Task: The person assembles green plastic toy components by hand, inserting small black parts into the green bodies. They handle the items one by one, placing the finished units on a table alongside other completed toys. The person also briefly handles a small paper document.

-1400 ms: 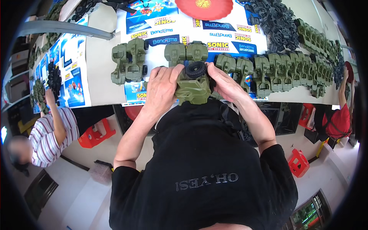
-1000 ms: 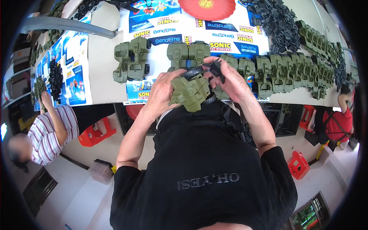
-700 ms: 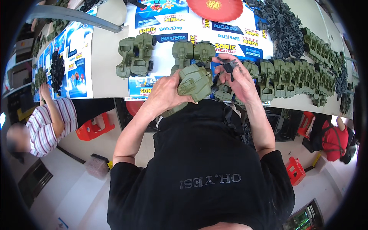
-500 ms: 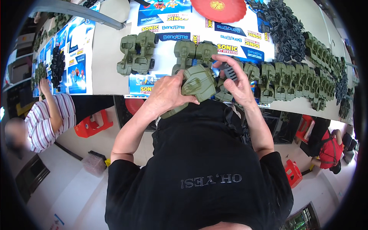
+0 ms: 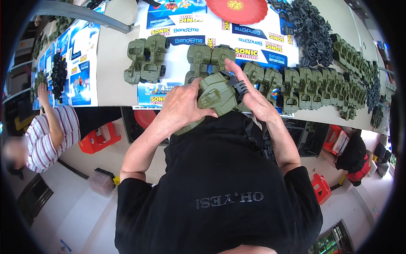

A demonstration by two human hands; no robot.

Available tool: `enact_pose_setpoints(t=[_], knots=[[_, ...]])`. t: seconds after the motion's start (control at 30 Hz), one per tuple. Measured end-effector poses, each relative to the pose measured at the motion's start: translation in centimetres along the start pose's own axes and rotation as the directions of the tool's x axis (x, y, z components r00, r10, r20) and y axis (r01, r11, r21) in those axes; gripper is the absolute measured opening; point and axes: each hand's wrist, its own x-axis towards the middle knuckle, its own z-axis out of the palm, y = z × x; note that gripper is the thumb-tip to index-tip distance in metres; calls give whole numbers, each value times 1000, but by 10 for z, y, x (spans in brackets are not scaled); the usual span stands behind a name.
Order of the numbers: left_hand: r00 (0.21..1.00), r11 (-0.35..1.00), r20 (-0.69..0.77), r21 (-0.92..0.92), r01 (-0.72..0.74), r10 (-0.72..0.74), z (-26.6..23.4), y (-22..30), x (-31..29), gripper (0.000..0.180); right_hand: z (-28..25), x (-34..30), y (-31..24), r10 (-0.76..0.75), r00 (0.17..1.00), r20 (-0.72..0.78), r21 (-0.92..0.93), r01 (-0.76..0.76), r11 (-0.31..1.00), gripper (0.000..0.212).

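Note:
My left hand [image 5: 179, 103] is closed around an olive-green plastic toy vehicle body [image 5: 215, 96], held tilted at the table's near edge, just in front of my shirt. A dark grey ribbed plastic part [image 5: 240, 86] lies against the right end of that body. Against this part presses my right hand [image 5: 260, 103], its fingers stretched out flat and pointing away from me. Just beyond my hands stand more green toy vehicles [image 5: 210, 55], partly hidden by the held one. The underside of the held body does not show.
Two green vehicles [image 5: 146, 59] stand at the left; a long row [image 5: 315, 86] runs right. Behind it lies a heap of black parts [image 5: 311, 34]. A red plate [image 5: 237, 10] rests on printed sheets [image 5: 179, 21]. A person in stripes [image 5: 55, 131] works at the left.
The dark grey part has moved left from between my right fingers and thumb onto the green body. My right hand has flattened against it. The left hand keeps its hold.

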Motion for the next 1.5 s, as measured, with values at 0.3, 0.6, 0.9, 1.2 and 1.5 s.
enact_pose_setpoints(t=[0.3,0.6,0.9,1.2,1.5], knots=[[983,982,184,-181,57,-23,-5,4,-1,76,-9,2,-5,-91,988,-128,-43,86,995,63],[973,984,227,-154,87,-51,-12,13,1,77,-18,-6,7,205,953,-224,611,-27,791,64],[964,976,252,-178,128,-81,-13,13,1,77,-22,-6,3,220,947,-234,717,15,697,50],[870,885,489,-432,172,69,-20,0,12,72,-25,-7,4,-149,957,-251,278,219,936,32],[917,928,396,-357,108,46,-20,12,8,70,-23,-10,1,-62,995,-78,354,86,931,22]])
